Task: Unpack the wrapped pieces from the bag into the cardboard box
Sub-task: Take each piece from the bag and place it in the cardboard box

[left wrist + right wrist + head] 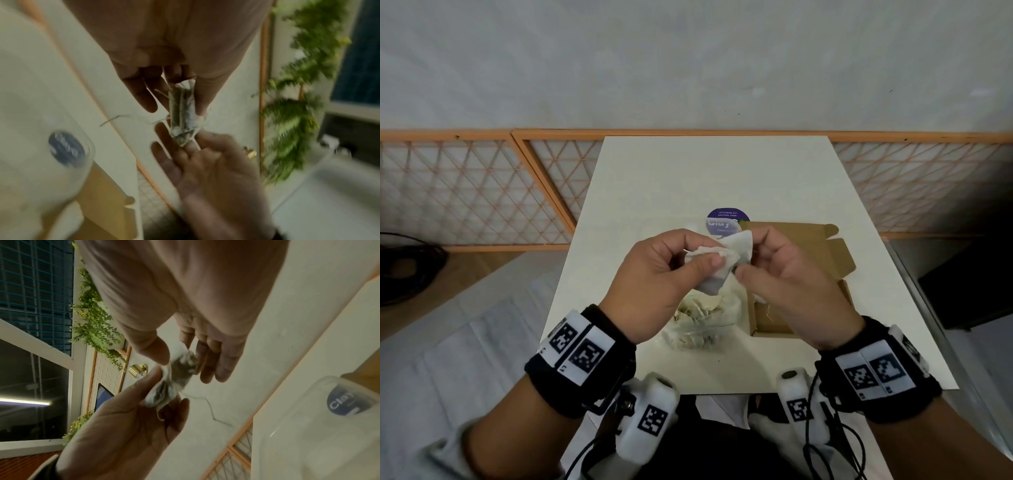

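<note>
You pinch one wrapped piece between both thumbs and fingertips, left hand and right hand, above the bag beside the cardboard box; pulling apart could tear its thin wrapper and spill contents.

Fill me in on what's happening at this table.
A person holds one white wrapped piece above the table, pinched between the left hand and the right hand. Below the hands lies a clear plastic bag with more pieces in it. The open cardboard box sits just to its right, and the held piece has not gone into it yet.
</note>
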Demonstrator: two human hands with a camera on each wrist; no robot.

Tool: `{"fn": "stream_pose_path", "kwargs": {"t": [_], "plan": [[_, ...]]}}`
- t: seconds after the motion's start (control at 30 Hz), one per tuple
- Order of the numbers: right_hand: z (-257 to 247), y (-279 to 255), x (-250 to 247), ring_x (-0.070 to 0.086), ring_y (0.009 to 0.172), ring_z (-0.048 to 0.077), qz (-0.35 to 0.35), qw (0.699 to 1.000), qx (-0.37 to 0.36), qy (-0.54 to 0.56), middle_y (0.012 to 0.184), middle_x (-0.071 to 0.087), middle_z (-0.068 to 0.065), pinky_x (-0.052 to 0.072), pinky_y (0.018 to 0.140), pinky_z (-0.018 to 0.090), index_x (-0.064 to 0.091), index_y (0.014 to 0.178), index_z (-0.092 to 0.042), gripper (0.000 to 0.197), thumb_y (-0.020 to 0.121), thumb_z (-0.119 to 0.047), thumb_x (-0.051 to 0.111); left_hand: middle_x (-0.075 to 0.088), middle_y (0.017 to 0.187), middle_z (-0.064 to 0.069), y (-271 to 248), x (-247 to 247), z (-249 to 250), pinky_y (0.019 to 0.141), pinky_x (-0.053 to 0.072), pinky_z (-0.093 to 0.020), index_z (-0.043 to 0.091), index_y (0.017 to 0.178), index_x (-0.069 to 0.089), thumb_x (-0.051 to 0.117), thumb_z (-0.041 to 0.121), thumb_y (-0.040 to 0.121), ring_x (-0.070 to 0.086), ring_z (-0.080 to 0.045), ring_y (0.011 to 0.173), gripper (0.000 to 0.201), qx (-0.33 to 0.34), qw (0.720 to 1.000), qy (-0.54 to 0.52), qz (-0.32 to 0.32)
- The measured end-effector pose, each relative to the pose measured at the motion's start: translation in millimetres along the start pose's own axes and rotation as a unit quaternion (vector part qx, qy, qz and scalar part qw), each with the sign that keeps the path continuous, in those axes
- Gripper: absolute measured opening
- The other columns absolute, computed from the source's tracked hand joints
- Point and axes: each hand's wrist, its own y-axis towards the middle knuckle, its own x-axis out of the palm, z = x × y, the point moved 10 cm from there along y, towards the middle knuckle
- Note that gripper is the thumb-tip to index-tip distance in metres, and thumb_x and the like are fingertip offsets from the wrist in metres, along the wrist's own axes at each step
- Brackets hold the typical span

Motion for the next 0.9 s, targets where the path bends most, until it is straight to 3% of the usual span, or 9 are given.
{"fn": "stream_pose_path", "kwargs": {"t": [0.07, 0.27, 0.4, 0.47, 0.57, 0.63, 0.73, 0.83, 0.9], "plan": [[-8, 1, -7, 0.066, 0.102, 0.022, 0.016, 1.0, -0.023, -0.003, 0.12, 0.069, 0.023, 0.054, 0.091, 0.038, 0.066, 0.12, -0.005, 0.027, 0.094, -0.013, 0.064, 0.076, 0.094, -0.021, -1, -1, 4, 0.083, 0.061, -0.06, 0.011, 0.098, 0.077, 0.075, 0.01, 0.092, 0.073, -0.037, 0.08, 0.007, 0.021, 0.999, 0.045, -0.006], [-20, 4, -20, 0.059, 0.074, 0.01, 0.072, 0.991, -0.079, -0.075, 0.085, 0.072, -0.006, 0.052, 0.073, 0.028, 0.071, 0.1, -0.007, 0.01, 0.097, -0.016, 0.069, 0.075, 0.095, -0.013, -2, 0, 7, 0.082, 0.058, -0.062, 0.018, 0.096, 0.077, 0.077, 0.015, 0.092, 0.072, -0.035, 0.08, 0.005, 0.045, 0.995, 0.093, -0.01], [-15, 4, -20, 0.058, 0.069, 0.015, 0.082, 0.992, -0.063, -0.07, 0.077, 0.068, -0.005, 0.053, 0.066, 0.029, 0.069, 0.102, -0.004, 0.008, 0.1, -0.012, 0.065, 0.075, 0.094, -0.015, -3, 2, 1, 0.081, 0.057, -0.066, 0.02, 0.096, 0.077, 0.076, 0.019, 0.089, 0.073, -0.038, 0.08, 0.007, 0.036, 0.997, 0.066, -0.009], [-15, 2, -19, 0.061, 0.07, 0.016, 0.083, 0.993, -0.056, -0.068, 0.083, 0.07, 0.001, 0.055, 0.067, 0.027, 0.069, 0.107, -0.005, 0.01, 0.1, -0.012, 0.065, 0.074, 0.091, -0.016, -3, 3, 1, 0.08, 0.057, -0.065, 0.02, 0.095, 0.077, 0.076, 0.019, 0.089, 0.072, -0.039, 0.079, 0.007, 0.039, 0.997, 0.069, -0.012], [-14, 1, -18, 0.063, 0.076, 0.021, 0.078, 0.993, -0.054, -0.071, 0.102, 0.071, 0.013, 0.059, 0.072, 0.034, 0.068, 0.12, -0.012, 0.022, 0.098, -0.01, 0.069, 0.073, 0.091, -0.016, -2, 6, 4, 0.08, 0.058, -0.061, 0.018, 0.096, 0.077, 0.076, 0.013, 0.092, 0.071, -0.038, 0.079, 0.006, 0.048, 0.996, 0.075, -0.018], [-13, 2, -18, 0.064, 0.076, 0.021, 0.08, 0.991, -0.053, -0.092, 0.097, 0.072, 0.015, 0.059, 0.075, 0.039, 0.071, 0.116, -0.01, 0.018, 0.098, -0.007, 0.069, 0.073, 0.093, -0.014, -2, 5, 5, 0.081, 0.059, -0.059, 0.017, 0.095, 0.077, 0.076, 0.011, 0.092, 0.071, -0.038, 0.08, 0.007, 0.054, 0.996, 0.075, -0.016], [-11, 2, -21, 0.068, 0.074, 0.015, 0.092, 0.989, -0.051, -0.103, 0.089, 0.075, 0.013, 0.061, 0.072, 0.031, 0.072, 0.106, -0.003, 0.009, 0.1, -0.006, 0.067, 0.072, 0.109, -0.008, 0, 3, 4, 0.083, 0.061, -0.056, 0.014, 0.094, 0.078, 0.079, 0.013, 0.088, 0.072, -0.036, 0.089, 0.006, 0.048, 0.998, 0.041, -0.006], [-10, 0, -22, 0.07, 0.073, 0.016, 0.101, 0.99, -0.047, -0.09, 0.089, 0.077, 0.013, 0.061, 0.07, 0.031, 0.07, 0.104, -0.004, 0.006, 0.1, -0.006, 0.065, 0.069, 0.127, 0.0, 0, 5, -6, 0.09, 0.061, -0.037, 0.014, 0.089, 0.079, 0.083, 0.016, 0.082, 0.07, -0.017, 0.112, 0.008, 0.006, 1.0, -0.014, -0.003], [-10, -1, -19, 0.071, 0.071, 0.015, 0.096, 0.99, -0.046, -0.091, 0.086, 0.078, 0.01, 0.06, 0.068, 0.03, 0.07, 0.104, -0.005, 0.006, 0.101, -0.005, 0.065, 0.071, 0.126, 0.0, 0, 8, -8, 0.089, 0.057, -0.026, 0.008, 0.091, 0.078, 0.079, 0.013, 0.083, 0.068, -0.009, 0.116, 0.009, -0.006, 1.0, -0.026, -0.006]]}}
